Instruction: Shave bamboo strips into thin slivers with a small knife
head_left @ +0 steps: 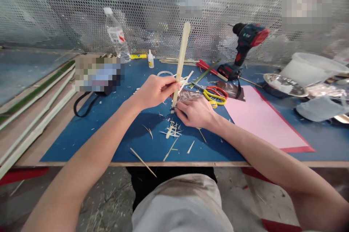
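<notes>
A long pale strip (183, 50), looking like split bamboo with a rounded top end, stands nearly upright over the blue table. My left hand (156, 92) pinches it below its middle between thumb and fingers. At the strip's lower end is my right hand (196, 112), its fingers curled around a small dark thing (172, 108) that touches the strip, perhaps a blade; most of it is hidden. Thin shavings (172, 129) lie piled on the table just below. Scissors with red and yellow handles (215, 94) rest right behind my right hand.
A water bottle (117, 36), a small glue bottle (151, 59) and a cordless drill (244, 47) stand along the perforated metal screen (152, 3). Pink paper (261, 119) covers the table at right, near plastic containers (311, 68). Long bamboo strips (38, 112) lie at left.
</notes>
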`<move>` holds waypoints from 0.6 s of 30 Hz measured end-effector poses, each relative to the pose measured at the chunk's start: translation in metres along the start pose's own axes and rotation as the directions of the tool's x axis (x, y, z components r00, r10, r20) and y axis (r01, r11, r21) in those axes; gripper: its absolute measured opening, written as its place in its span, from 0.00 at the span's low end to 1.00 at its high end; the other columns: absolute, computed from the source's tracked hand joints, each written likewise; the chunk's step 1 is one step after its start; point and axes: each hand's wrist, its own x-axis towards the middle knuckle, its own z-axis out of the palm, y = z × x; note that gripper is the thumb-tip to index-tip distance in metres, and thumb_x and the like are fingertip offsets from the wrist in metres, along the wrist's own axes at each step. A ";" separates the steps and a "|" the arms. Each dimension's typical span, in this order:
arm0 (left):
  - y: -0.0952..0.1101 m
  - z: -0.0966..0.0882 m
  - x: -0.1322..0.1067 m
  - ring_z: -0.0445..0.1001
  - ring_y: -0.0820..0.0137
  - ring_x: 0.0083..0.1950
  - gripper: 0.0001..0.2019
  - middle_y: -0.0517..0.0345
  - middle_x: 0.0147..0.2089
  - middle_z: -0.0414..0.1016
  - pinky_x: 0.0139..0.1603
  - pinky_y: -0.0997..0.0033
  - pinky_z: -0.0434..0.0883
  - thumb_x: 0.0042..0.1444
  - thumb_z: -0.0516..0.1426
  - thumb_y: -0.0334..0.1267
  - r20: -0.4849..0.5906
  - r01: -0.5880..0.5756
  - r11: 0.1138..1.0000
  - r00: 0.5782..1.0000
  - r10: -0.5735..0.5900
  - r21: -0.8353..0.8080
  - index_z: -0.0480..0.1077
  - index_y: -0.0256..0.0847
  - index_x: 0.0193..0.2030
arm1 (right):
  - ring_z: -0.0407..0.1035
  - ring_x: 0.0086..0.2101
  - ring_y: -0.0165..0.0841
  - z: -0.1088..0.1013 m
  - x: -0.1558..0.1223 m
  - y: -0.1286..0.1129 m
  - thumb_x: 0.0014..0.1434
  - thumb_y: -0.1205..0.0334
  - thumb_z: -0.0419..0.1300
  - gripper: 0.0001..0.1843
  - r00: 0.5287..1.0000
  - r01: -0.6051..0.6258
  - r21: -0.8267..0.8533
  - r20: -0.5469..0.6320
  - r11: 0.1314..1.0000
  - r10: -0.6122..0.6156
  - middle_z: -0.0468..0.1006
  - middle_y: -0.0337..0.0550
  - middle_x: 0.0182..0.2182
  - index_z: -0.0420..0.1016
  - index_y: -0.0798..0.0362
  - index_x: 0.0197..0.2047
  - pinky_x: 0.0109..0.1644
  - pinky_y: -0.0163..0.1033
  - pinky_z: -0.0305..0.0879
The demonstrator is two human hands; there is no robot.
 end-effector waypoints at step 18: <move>-0.004 -0.001 0.001 0.72 0.74 0.26 0.17 0.60 0.27 0.79 0.29 0.72 0.63 0.70 0.54 0.45 0.068 0.002 1.000 0.998 -0.002 0.012 0.76 0.39 0.34 | 0.68 0.28 0.30 -0.004 0.005 0.002 0.73 0.56 0.48 0.18 0.973 -0.155 0.047 -0.165 0.987 0.160 0.80 0.41 0.30 0.75 0.52 0.36 0.31 0.43 0.47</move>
